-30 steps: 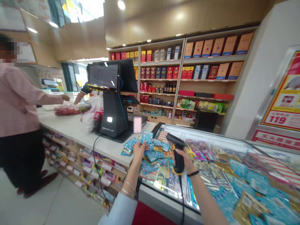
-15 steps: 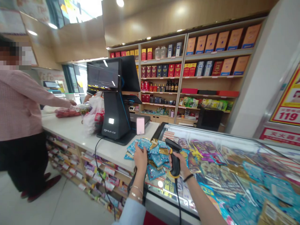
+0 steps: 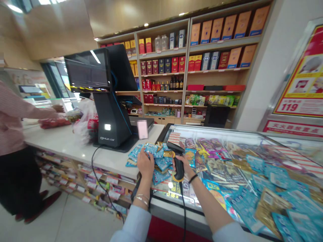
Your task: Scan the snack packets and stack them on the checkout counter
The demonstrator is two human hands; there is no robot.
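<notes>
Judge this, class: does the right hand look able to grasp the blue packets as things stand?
Probably not: the right hand is wrapped around the scanner, though the blue packets lie close by.

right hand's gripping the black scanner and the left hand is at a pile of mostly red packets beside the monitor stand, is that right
Not quite: the head view shows that the packets are mostly blue, with some gold, not mostly red. The right hand is gripping the black scanner, and the left hand is at the pile beside the monitor stand.

Pale floor (image 3: 80,225); wooden shelving (image 3: 214,79) below tan wall (image 3: 151,10); ceiling light (image 3: 15,8) glowing.
</notes>
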